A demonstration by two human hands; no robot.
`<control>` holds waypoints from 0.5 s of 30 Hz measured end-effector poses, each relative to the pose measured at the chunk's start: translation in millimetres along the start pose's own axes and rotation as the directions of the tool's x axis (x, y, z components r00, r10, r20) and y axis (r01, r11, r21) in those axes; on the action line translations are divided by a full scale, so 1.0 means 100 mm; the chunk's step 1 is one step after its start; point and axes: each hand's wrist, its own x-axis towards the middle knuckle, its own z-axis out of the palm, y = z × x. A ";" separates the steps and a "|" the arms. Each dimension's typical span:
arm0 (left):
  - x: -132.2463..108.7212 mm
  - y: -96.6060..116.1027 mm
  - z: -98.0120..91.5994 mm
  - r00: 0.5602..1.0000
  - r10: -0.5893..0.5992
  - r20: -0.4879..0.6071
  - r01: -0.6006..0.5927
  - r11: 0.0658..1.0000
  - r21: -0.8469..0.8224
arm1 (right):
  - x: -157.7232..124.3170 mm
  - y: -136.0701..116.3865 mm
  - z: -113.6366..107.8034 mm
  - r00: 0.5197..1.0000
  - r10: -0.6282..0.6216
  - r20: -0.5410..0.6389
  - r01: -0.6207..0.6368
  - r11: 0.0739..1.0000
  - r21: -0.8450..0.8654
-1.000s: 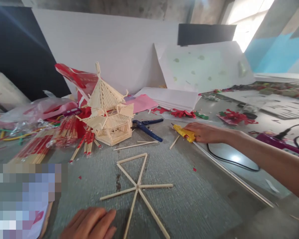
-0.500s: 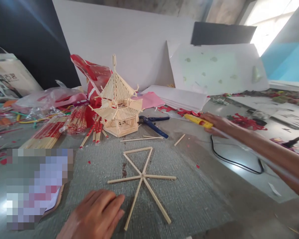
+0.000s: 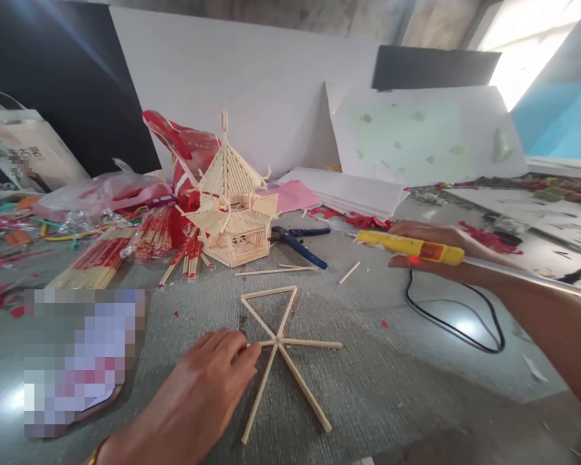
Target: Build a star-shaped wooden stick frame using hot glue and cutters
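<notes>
Six thin sticks meet in the middle and make a stick star (image 3: 277, 340), which lies flat on the tabletop (image 3: 387, 394). One more stick joins the tips of its two far arms, so that part looks like a triangle. The left hand (image 3: 206, 374) is at the star's left arm and hides most of it. Its fingers are bent and close together, but I cannot tell if its grip pinches the stick. The right hand (image 3: 472, 241) has its grip closed around a yellow glue gun (image 3: 392, 243), up off the tabletop. A small red light shines on the gun, its nose points left, and a clear glue stick (image 3: 523, 272) pokes out the back. Behind the star stand a little stick house (image 3: 235, 226) and, just beside it, blue pliers (image 3: 297, 248). Loose sticks (image 3: 275, 271) lie in front of them.
</notes>
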 end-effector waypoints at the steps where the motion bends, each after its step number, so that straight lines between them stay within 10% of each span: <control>1: 0.04 -0.02 -0.01 0.999 -0.005 0.044 0.005 1.000 0.000 | 0.01 -0.07 0.02 0.997 -0.063 0.044 0.061 0.997 0.042; 15: -0.25 0.03 0.03 0.988 0.087 -0.127 -0.084 0.996 0.030 | 0.16 -0.85 0.62 0.836 -0.316 0.448 0.088 0.884 0.460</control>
